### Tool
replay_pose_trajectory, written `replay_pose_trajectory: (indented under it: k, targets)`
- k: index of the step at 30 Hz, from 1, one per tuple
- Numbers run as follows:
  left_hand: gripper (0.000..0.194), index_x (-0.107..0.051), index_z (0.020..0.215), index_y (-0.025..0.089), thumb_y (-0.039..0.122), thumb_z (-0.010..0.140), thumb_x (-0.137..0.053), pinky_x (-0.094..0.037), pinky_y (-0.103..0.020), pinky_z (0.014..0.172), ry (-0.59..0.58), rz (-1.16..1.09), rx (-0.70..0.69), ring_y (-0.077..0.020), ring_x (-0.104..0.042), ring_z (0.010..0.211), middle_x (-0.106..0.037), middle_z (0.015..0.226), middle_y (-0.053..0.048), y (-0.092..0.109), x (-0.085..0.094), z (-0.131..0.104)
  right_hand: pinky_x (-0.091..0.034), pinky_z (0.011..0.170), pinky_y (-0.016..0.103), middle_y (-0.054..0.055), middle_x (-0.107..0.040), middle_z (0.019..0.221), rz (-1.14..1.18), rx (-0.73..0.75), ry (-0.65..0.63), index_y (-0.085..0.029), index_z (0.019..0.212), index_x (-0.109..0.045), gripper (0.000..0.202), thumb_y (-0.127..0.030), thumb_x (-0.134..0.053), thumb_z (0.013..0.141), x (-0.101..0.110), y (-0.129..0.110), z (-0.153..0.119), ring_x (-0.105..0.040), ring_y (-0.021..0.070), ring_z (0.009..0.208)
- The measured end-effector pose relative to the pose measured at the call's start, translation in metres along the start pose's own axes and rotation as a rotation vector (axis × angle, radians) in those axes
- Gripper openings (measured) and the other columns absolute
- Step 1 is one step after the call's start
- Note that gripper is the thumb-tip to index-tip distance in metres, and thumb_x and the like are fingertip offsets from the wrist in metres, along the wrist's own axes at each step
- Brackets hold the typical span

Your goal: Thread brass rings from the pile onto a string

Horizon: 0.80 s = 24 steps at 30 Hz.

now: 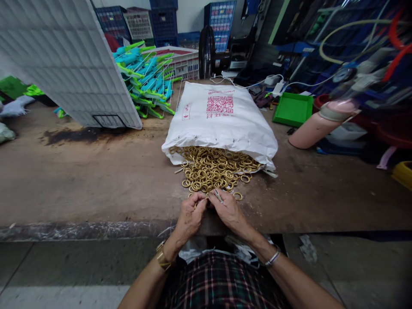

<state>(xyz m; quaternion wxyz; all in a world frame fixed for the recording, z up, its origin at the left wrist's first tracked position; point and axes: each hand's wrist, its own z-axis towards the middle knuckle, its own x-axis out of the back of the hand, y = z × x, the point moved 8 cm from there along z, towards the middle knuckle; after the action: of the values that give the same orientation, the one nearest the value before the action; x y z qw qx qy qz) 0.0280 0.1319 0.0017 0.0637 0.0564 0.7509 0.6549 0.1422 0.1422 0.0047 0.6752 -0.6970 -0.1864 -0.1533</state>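
Observation:
A heap of gold-coloured rings [210, 167] spills from the mouth of a white woven sack [222, 124] toward the table's front edge. At the near end of the heap, my left hand [190, 214] is closed in a pinch, with a gold ring partly showing at its fingers. My right hand [230, 213] meets it fingertip to fingertip, closed around a small silvery tool [218, 196] whose kind I cannot make out. The fingers cover most of what lies between the two hands. One loose ring [237, 196] lies just beyond my right hand.
A white ribbed panel [74, 60] stands on the left of the brown table [80, 180]. Behind it are green and blue plastic pieces [148, 81]. To the right are a green tray [292, 108] and a tilted pink bottle [317, 126]. A black fan [207, 51] stands behind the sack.

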Motion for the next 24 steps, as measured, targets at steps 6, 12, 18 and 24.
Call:
replay_pose_trajectory:
  k: [6,12,18,24]
  targets:
    - [0.02,-0.06,0.075,0.017,0.035,0.079,-0.052,-0.032,-0.018,0.047,-0.032,-0.005,0.044,-0.0063,-0.037,0.045,-0.047,0.054,0.004,-0.005,-0.001,0.003,-0.033,0.054,0.022,-0.003,-0.047,0.058,0.055,0.002,0.018,-0.018,0.061,-0.048,0.025,-0.033,-0.042,0.081,-0.001,0.002,0.002,-0.042,0.0099,0.056]
    - [0.027,-0.052,0.072,0.017,0.044,0.076,-0.054,-0.027,-0.016,0.038,-0.028,-0.12,0.15,-0.0045,-0.034,0.039,-0.044,0.053,0.006,-0.006,0.0,0.002,-0.036,0.055,0.022,-0.002,-0.051,0.058,0.11,-0.032,0.061,-0.018,0.071,-0.053,0.023,-0.033,-0.039,0.082,0.005,0.004,0.005,-0.047,0.0113,0.056]
    - [0.028,-0.05,0.075,0.018,0.045,0.076,-0.054,-0.026,-0.016,0.036,-0.019,-0.174,0.158,-0.0039,-0.033,0.038,-0.047,0.053,0.006,-0.005,-0.002,0.002,-0.032,0.053,0.021,-0.001,-0.051,0.059,-0.182,0.121,-0.008,-0.02,0.071,-0.052,0.018,-0.023,-0.037,0.081,0.002,-0.01,-0.003,-0.045,0.0116,0.053]
    - [0.026,-0.05,0.077,0.016,0.042,0.079,-0.051,-0.027,-0.016,0.038,-0.044,-0.118,0.102,-0.0037,-0.034,0.04,-0.048,0.055,0.005,-0.003,-0.003,0.0,-0.031,0.057,0.021,0.002,-0.058,0.065,-0.384,0.184,-0.061,-0.019,0.075,-0.053,0.018,-0.01,-0.038,0.072,-0.006,-0.011,-0.007,-0.05,0.0129,0.059]
